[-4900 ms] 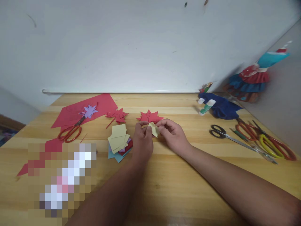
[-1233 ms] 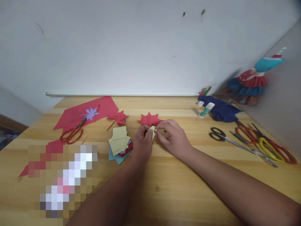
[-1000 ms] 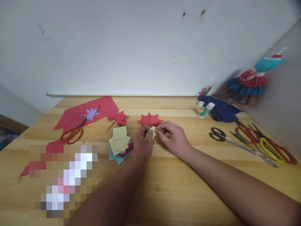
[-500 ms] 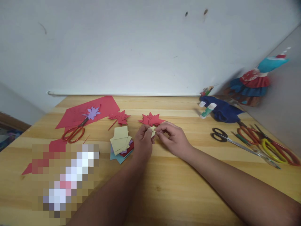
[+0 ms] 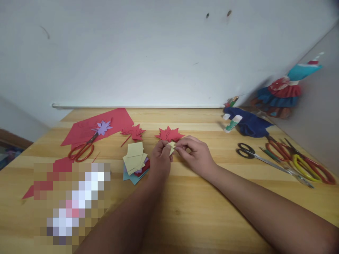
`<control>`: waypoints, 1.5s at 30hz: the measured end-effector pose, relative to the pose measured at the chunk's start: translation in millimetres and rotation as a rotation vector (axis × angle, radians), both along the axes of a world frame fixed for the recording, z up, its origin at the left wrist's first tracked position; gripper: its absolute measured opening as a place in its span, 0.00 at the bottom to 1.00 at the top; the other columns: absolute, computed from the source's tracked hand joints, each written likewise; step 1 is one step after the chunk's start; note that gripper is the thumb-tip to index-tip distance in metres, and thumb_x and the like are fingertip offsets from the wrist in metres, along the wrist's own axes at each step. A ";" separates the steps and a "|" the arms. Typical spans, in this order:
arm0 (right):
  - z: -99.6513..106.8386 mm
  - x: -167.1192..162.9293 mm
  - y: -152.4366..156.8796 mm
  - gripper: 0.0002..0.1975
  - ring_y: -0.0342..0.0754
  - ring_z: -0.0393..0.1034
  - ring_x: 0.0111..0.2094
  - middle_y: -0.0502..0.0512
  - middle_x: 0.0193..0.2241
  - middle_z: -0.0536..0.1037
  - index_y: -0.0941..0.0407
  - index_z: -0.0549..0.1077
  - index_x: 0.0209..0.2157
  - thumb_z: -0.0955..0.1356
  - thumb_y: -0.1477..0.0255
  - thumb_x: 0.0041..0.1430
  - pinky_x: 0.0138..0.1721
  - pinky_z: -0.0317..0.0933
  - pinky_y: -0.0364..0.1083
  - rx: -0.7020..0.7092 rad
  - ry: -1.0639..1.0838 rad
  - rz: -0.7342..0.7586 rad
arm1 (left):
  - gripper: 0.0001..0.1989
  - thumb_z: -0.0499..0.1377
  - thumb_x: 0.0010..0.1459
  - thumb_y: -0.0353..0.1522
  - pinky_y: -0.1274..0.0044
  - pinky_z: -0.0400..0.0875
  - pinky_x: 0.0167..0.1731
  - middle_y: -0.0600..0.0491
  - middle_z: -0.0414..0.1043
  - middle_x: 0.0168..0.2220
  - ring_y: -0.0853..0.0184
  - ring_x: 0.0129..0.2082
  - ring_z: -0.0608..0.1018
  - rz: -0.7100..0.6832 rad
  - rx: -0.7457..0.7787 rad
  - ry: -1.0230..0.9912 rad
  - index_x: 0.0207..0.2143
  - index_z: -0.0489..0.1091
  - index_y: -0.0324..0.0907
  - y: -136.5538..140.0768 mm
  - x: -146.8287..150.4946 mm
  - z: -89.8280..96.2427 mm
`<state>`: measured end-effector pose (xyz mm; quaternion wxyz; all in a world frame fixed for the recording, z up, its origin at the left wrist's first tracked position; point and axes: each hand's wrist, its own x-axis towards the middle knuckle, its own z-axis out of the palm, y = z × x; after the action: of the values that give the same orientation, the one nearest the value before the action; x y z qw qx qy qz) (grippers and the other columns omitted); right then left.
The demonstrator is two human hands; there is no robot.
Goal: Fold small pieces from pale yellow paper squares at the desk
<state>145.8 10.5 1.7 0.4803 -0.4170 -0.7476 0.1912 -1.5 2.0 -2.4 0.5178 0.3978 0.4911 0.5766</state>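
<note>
Between my two hands is a small folded piece of pale yellow paper point(image 5: 172, 145), its pointed edges showing above the fingers. My left hand point(image 5: 161, 158) is closed on it, thumb against the near side. From the right, my right hand point(image 5: 196, 153) pinches its other edge with thumb and fingertips. Just beyond the hands lies a red paper leaf shape point(image 5: 169, 134) with cut slits. Left of my left hand sits a fanned stack of yellow paper squares point(image 5: 135, 157) on blue, purple and dark red ones.
Orange-handled scissors point(image 5: 82, 151), a purple paper star point(image 5: 104, 127), red sheets point(image 5: 106, 127) and a second red leaf point(image 5: 136, 132) lie to the left. Rightward are black-handled scissors point(image 5: 246, 151), a glue stick point(image 5: 233, 124), blue cloth point(image 5: 249, 123) and yellow-handled scissors point(image 5: 307, 169). A blurred-out object point(image 5: 82, 201) lies front left.
The whole view has shifted very slightly. Both hands stay in nearly the same place on the yellow paper, with a little more of it showing between the fingers.
</note>
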 end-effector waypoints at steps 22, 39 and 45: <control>3.1 3.4 2.3 0.05 0.49 0.74 0.38 0.53 0.35 0.79 0.52 0.75 0.37 0.69 0.76 0.67 0.41 0.68 0.48 -0.075 -0.070 0.172 | 0.08 0.57 0.53 0.36 0.78 0.62 0.22 0.59 0.63 0.19 0.70 0.20 0.65 -0.053 -0.056 -0.019 0.24 0.65 0.44 4.9 -2.8 -1.9; 2.0 4.0 3.4 0.06 0.51 0.73 0.41 0.54 0.36 0.79 0.51 0.77 0.39 0.69 0.76 0.69 0.46 0.68 0.52 0.125 -0.130 0.186 | 0.08 0.57 0.55 0.36 0.78 0.63 0.21 0.58 0.65 0.21 0.71 0.20 0.66 -0.049 -0.029 -0.025 0.25 0.66 0.43 5.2 -0.8 -5.2; 1.1 3.5 1.9 0.05 0.55 0.66 0.47 0.57 0.42 0.74 0.51 0.76 0.39 0.69 0.76 0.68 0.52 0.64 0.57 0.109 -0.245 0.131 | 0.08 0.58 0.56 0.37 0.78 0.63 0.22 0.58 0.66 0.23 0.71 0.22 0.67 -0.063 -0.029 -0.032 0.28 0.68 0.43 4.5 -1.7 -6.5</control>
<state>149.2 12.5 2.8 0.3940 -0.3609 -0.8355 0.1286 -3.2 6.6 -8.9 0.5492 0.3964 0.4783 0.5591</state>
